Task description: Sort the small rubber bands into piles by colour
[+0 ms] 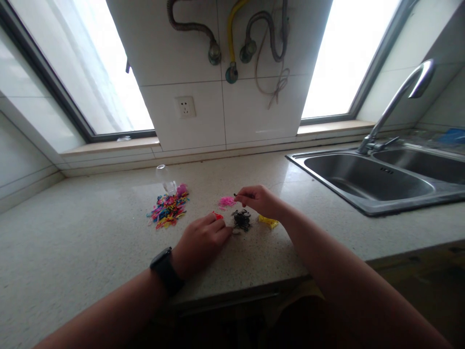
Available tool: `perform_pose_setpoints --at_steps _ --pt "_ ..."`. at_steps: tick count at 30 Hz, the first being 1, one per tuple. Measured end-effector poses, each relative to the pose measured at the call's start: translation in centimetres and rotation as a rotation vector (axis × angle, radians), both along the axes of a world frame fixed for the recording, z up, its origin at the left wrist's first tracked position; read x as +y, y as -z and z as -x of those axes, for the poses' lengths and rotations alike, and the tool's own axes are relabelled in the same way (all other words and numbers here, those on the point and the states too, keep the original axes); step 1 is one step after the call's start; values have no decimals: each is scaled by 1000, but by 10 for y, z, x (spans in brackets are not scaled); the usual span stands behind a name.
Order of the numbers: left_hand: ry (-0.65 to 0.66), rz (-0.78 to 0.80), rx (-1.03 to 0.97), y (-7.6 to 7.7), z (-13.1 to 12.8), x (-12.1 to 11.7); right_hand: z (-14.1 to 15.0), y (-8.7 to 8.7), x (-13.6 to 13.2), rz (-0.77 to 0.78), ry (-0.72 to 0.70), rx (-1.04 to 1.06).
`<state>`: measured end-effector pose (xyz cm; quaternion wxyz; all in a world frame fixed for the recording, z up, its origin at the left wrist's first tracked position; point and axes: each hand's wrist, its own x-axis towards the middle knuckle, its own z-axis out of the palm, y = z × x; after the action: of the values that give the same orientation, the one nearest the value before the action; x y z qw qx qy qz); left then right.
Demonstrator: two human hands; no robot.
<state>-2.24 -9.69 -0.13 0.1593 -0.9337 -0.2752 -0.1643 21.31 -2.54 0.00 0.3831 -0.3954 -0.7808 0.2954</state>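
Blk bit (235, 195) btwn R fingers (246, 191), nr blk pile (241, 220).

White tiled wall (196, 123) — socket (186, 106), yellow hose (230, 41) above. Left window (82, 63), right window (343, 58) glaring white. Speckled pale countertop (90, 232); steel sink (388, 205) at right — curved faucet (393, 101).

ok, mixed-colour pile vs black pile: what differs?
Colour: the mixed-colour pile is multicoloured, the black pile dark throughout.
Size: the mixed-colour pile spreads wider than the black pile.
Place: the mixed-colour pile sits by the clear container, the black pile by the left hand.
Both lie loose.
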Motion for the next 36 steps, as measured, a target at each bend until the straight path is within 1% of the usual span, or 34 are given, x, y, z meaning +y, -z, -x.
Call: perform_pose_setpoints --at_steps 6,13,20,26,36 --pt "21 82 1 -1 1 -1 -4 2 2 -2 22 -27" --pt "18 128 18 -1 1 -2 -4 0 0 -3 22 -35" --pt "-12 161 33 0 0 -1 -5 0 1 11 11 20" --pt "-23 188 15 1 2 -2 -6 2 3 -20 18 56" --pt "-14 245 -45 2 3 1 -6 -4 -1 -27 66 177"
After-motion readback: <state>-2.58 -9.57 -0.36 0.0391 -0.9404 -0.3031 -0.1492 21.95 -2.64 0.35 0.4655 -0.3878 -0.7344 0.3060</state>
